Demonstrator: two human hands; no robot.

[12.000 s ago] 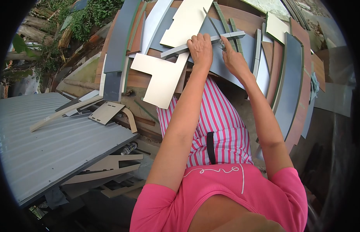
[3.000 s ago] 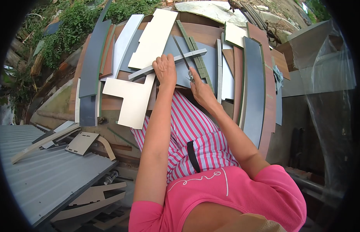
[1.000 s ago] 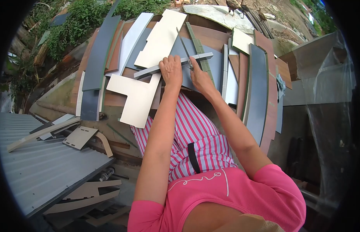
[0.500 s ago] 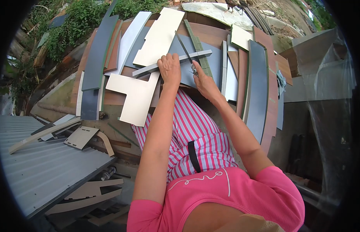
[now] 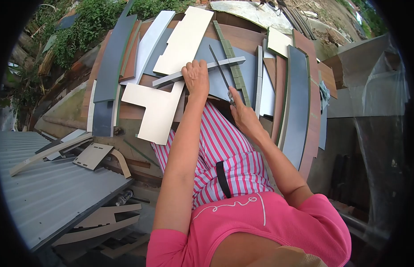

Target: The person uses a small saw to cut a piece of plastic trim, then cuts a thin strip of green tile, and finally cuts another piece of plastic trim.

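Drawn back toward the body since the earlier frame, the right hand (image 5: 246, 116) now sits lower, gripping the saw (image 5: 219, 66) by its handle. The grey strip (image 5: 171, 79), upper centre of the frame, lies up and left from that grip; its long axis rises gently rightward, and the blade crosses it steeply, right of the left hand (image 5: 196, 79). That hand, nearer the strip, closes over it, fingers curled across its top. Beneath are overlapping boards (image 5: 298, 95) and green strips (image 5: 227, 44). Corrugated sheet (image 5: 60, 178) fills the lower left; shrubs (image 5: 91, 31) stand upper left.
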